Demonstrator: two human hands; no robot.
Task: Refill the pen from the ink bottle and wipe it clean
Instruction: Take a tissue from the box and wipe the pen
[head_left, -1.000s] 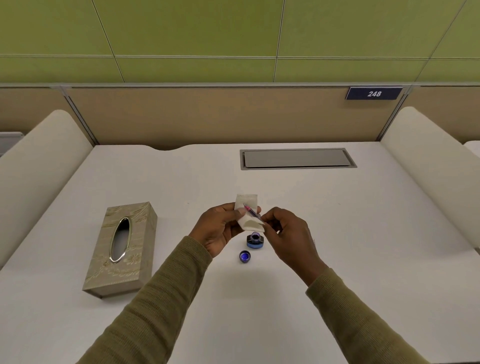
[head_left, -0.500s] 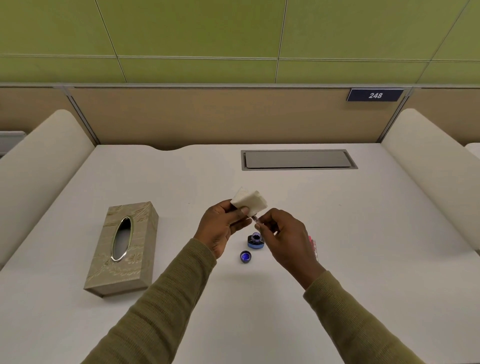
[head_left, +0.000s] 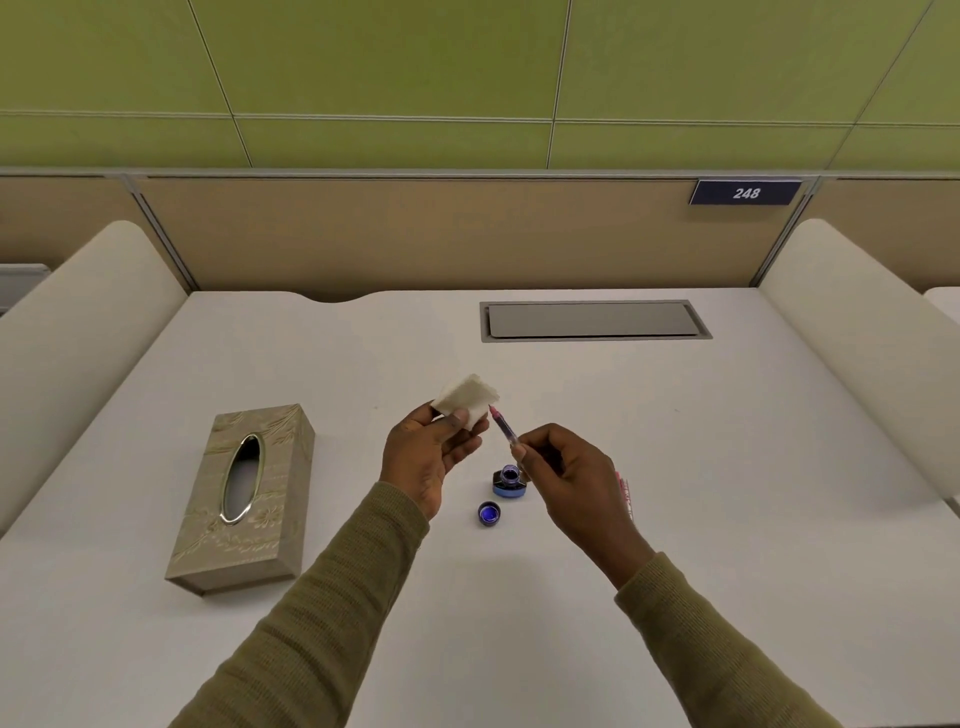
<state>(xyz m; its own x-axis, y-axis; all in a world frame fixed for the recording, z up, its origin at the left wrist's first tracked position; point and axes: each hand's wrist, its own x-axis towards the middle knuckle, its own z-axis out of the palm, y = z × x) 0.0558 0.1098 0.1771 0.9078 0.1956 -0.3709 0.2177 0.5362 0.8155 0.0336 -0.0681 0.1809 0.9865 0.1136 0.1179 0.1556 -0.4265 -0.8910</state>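
My left hand (head_left: 431, 454) holds a folded white tissue (head_left: 467, 397) above the table. My right hand (head_left: 569, 480) pinches a slim pink pen part (head_left: 503, 427) by its lower end, its tip pointing up and left, just beside the tissue's edge. Below the hands the small open ink bottle (head_left: 509, 480) stands on the white table (head_left: 727, 467), and its blue cap (head_left: 490, 513) lies just in front of it. Another pink pen piece (head_left: 626, 493) lies on the table behind my right hand, mostly hidden.
A beige tissue box (head_left: 244, 493) lies on the left of the table. A grey cable hatch (head_left: 595, 320) is set into the far side. Padded side panels (head_left: 862, 332) flank the desk, with a partition wall behind.
The hands have drawn apart: the pen part, earlier pressed into the tissue, is now free of it and plainly visible. The tissue has moved slightly left and up.
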